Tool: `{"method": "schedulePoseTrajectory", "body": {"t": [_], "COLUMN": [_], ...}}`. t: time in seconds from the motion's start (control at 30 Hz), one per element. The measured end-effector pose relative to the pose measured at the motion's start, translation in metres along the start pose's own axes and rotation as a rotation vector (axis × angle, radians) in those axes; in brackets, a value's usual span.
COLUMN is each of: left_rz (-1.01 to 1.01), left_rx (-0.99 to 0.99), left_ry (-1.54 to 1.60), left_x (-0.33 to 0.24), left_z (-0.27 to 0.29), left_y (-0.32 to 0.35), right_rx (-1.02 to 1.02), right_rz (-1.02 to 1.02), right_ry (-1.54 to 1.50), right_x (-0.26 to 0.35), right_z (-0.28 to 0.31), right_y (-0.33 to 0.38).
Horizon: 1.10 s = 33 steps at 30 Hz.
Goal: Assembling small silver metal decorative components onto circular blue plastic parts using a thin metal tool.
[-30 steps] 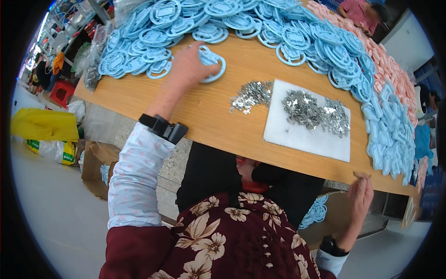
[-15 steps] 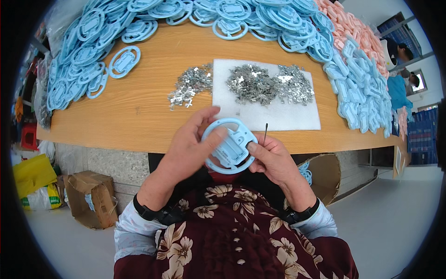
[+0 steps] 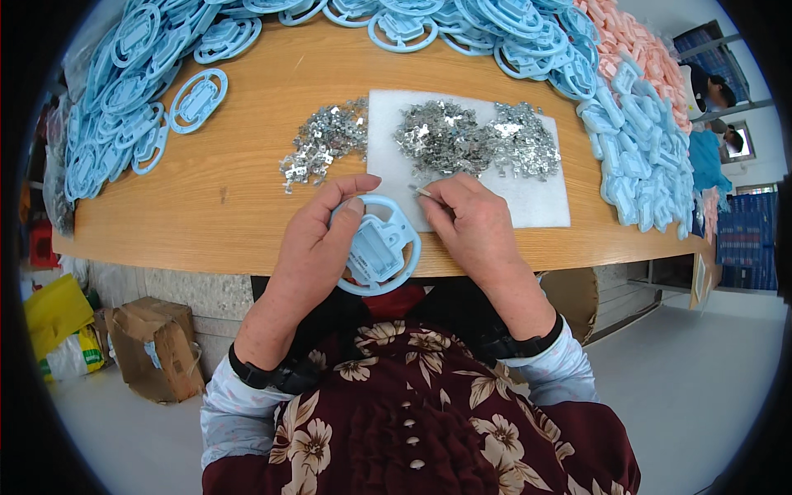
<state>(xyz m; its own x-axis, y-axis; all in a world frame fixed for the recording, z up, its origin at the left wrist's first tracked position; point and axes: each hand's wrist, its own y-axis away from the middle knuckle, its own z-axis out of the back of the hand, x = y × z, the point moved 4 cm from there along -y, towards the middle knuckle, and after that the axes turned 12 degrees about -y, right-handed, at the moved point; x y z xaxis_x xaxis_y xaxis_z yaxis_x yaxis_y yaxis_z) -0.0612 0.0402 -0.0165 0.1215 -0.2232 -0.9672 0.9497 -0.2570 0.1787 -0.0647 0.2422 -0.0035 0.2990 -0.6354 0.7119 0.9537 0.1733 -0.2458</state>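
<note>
My left hand (image 3: 318,235) is closed on the rim of a round light-blue plastic piece (image 3: 381,252), shaped like a toy steering wheel with a rectangular recess in the middle. The thumb presses its upper left side, and the piece is held tilted near the table's front edge. To the right of it, my right hand (image 3: 474,219) pinches a small metal piece (image 3: 423,191) between thumb and fingers, low over a white foam sheet (image 3: 540,210). Behind the fingers, heaps of small shiny metal clips (image 3: 450,136) lie on the sheet.
More metal clips (image 3: 326,144) lie on bare wood left of the sheet. A blue wheel piece (image 3: 198,101) rests before piled ones (image 3: 132,91). Blue long parts (image 3: 639,153) and pink parts (image 3: 631,45) heap at right. A cardboard box (image 3: 153,346) stands on the floor.
My right hand has moved away from the blue wheel piece, up and onto the foam sheet. The thin dark tool seen upright by it before no longer shows. My left hand shifted slightly left.
</note>
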Motion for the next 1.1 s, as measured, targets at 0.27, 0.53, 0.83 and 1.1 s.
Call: {"method": "schedulePoseTrajectory", "body": {"t": [0.27,0.53,0.83,1.1], "left_rz": [0.022,0.02,0.111,0.04], "left_rx": [0.003,0.023,0.1,-0.039], "left_ry": [-0.015,0.108,0.36,0.322], "left_x": [-0.001,0.006,0.005,0.005], "left_z": [0.0,-0.001,0.003,-0.005], "left_y": [-0.006,-0.012,-0.019,-0.012], "right_rx": [0.063,0.267,0.302,0.179], "right_rz": [-0.199,-0.22,-0.502,-0.702], "right_ry": [-0.328,-0.536,-1.005,-1.142], "right_x": [-0.006,0.019,0.004,-0.008], "right_z": [0.013,0.027,0.003,-0.007], "right_y": [-0.001,-0.007,0.007,0.019]}}
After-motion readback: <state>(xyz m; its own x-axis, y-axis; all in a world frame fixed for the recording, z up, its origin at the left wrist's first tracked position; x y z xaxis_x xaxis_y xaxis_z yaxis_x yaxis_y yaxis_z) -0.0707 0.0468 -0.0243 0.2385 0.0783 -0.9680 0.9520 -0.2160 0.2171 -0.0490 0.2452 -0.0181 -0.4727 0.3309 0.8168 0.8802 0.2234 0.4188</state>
